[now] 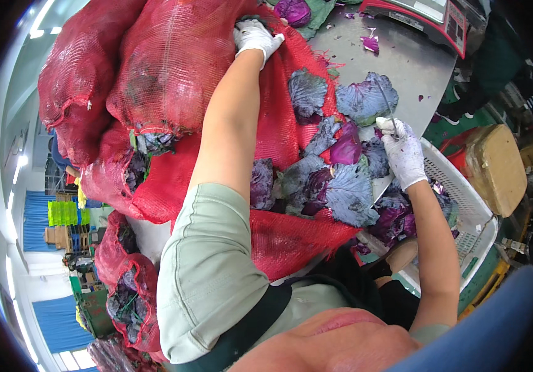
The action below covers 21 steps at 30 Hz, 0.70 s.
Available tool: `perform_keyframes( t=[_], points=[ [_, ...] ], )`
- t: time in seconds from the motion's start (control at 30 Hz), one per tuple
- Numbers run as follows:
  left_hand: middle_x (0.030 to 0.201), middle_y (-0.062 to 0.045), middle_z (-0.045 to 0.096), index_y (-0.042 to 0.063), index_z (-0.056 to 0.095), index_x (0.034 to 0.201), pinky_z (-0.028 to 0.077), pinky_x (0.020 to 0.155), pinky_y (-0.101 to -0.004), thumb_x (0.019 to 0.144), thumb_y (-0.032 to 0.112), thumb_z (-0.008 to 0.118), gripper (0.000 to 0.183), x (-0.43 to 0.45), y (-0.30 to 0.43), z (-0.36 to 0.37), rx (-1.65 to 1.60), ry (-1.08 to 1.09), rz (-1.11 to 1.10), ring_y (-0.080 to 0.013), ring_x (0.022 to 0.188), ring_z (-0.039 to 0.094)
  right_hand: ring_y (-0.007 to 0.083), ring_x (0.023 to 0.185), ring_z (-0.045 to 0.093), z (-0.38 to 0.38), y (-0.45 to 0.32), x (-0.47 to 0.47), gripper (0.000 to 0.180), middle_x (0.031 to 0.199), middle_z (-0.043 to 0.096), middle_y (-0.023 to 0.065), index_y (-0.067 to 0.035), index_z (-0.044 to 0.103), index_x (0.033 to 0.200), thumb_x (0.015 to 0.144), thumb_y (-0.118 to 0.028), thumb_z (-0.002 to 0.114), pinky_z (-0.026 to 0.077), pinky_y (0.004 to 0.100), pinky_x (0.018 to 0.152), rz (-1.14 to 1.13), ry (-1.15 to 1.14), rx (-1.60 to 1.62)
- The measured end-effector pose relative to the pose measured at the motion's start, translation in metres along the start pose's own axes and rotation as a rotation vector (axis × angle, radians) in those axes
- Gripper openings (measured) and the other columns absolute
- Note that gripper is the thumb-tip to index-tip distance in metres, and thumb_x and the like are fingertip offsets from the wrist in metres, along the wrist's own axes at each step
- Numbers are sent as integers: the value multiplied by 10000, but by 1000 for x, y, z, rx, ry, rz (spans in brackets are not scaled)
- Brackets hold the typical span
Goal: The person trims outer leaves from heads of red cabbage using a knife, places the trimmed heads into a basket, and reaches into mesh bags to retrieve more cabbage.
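My left hand [256, 38], in a white glove, reaches to the far side of a full red mesh sack [169, 69]. Its thumb is spread, and its fingertips are hidden against something dark at the sack. In my gloved right hand [403, 151] is a thin metal blade [383, 95], pointing away from me over a loose outer cabbage leaf [364, 100]. More blue-purple leaves [348, 190] lie on a flattened red mesh sack [271, 144], with a bright purple leaf [348, 144] among them. Below my right wrist, red cabbage pieces [392, 218] sit in a white plastic basket [473, 232].
A red-framed weighing scale [417, 18] stands on the metal table [401, 60] at the far right. A purple cabbage [293, 11] lies at the back. Other filled sacks [80, 83] crowd the left. A tan padded stool [496, 169] is beyond the basket. Someone's shoes [450, 118] show at right.
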State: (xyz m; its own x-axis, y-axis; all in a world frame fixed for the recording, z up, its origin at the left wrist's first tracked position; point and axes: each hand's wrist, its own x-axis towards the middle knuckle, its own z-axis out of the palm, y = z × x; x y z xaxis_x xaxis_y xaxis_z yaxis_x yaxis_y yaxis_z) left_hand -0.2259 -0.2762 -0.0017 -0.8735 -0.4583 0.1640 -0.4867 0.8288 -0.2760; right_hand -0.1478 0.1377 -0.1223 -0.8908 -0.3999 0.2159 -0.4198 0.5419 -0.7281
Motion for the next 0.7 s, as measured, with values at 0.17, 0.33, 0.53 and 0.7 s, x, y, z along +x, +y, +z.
perform_keyframes(
  t=[0.17, 0.33, 0.53, 0.7],
  points=[
    [1513, -254, 435, -53, 522, 1397, 233, 1172, -559, 918, 514, 468, 744, -47, 44, 1, 171, 47, 122, -418, 1429, 363, 373, 1054, 647, 2, 1, 2, 312, 1152, 664, 192, -55, 642, 1216, 937, -194, 625, 524, 426, 909, -22, -29, -18],
    [1426, -213, 521, 23, 611, 1300, 363, 1105, -506, 929, 448, 528, 570, -71, 47, -1, 80, 35, 186, -365, 1323, 496, 356, 1059, 649, 7, 4, 2, 318, 1156, 670, 167, -71, 650, 1218, 930, -203, 628, 526, 427, 909, -42, 47, -48],
    [1342, -184, 624, 28, 687, 1233, 492, 1000, -433, 919, 411, 599, 503, -7, -2, -50, 42, -68, 15, -323, 1270, 583, 358, 1085, 641, -2, -9, 1, 341, 1200, 656, 164, -60, 637, 1238, 931, -209, 625, 522, 425, 925, 0, -32, -44],
    [1437, -135, 571, 69, 616, 1361, 370, 1084, -362, 896, 516, 598, 645, 11, 30, -29, 28, -240, -26, -275, 1351, 521, 361, 1075, 641, -13, -12, -6, 304, 1163, 669, 162, -69, 649, 1200, 959, -242, 585, 524, 433, 910, 50, 25, -148]
  ],
)
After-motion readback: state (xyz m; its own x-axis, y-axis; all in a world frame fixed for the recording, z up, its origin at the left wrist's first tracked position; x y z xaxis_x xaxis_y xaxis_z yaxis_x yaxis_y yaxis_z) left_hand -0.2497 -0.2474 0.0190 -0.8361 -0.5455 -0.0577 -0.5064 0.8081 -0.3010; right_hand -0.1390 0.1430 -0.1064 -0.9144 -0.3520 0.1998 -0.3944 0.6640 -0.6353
